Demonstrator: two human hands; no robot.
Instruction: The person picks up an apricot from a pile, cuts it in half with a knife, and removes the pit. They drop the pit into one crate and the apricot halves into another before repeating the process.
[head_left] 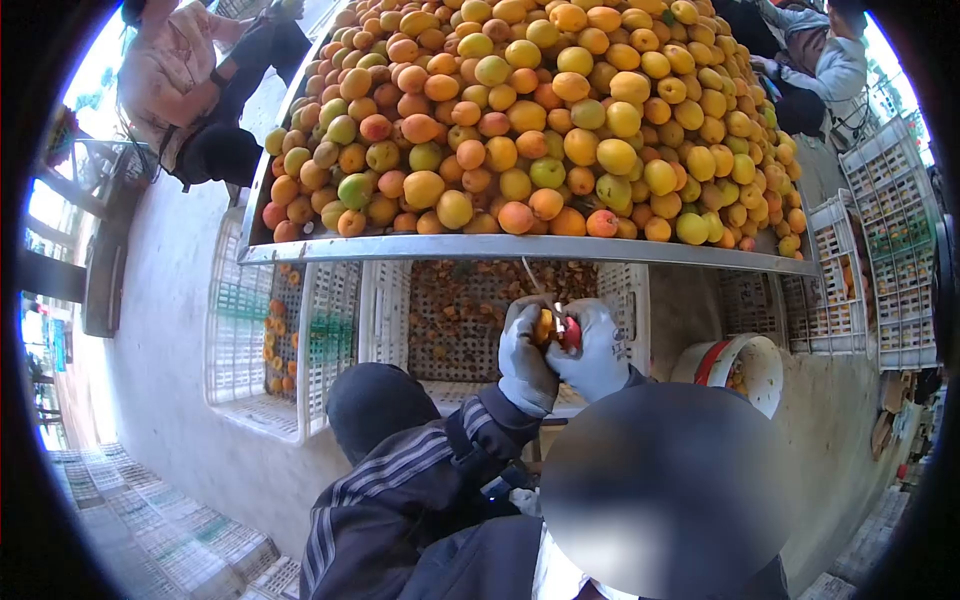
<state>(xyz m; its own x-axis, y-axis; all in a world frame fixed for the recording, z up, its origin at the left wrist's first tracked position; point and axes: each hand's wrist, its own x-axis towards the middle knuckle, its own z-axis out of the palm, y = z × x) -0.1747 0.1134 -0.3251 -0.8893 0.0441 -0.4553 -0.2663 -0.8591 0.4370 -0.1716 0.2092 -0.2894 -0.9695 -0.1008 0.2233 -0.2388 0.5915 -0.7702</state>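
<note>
Both my hands wear grey gloves and meet over a white crate (388,310) with many small brown-orange pieces in it. My left hand (527,355) is closed around a yellow-orange fruit (545,326). Close against it, my right hand (592,350) is closed on a small tool with a red handle (571,334); its metal part touches the fruit. Just beyond the hands runs the metal edge of a tray (520,247) heaped with yellow, orange and green fruit (525,117). A thin pale strip hangs from that edge toward the hands.
Another white crate (228,330) with fruit halves stands at the left. A white bucket (752,362) with a red band is right of my hands. Stacked crates (890,240) line the right side. One person (180,90) sits at upper left, another (835,75) at upper right.
</note>
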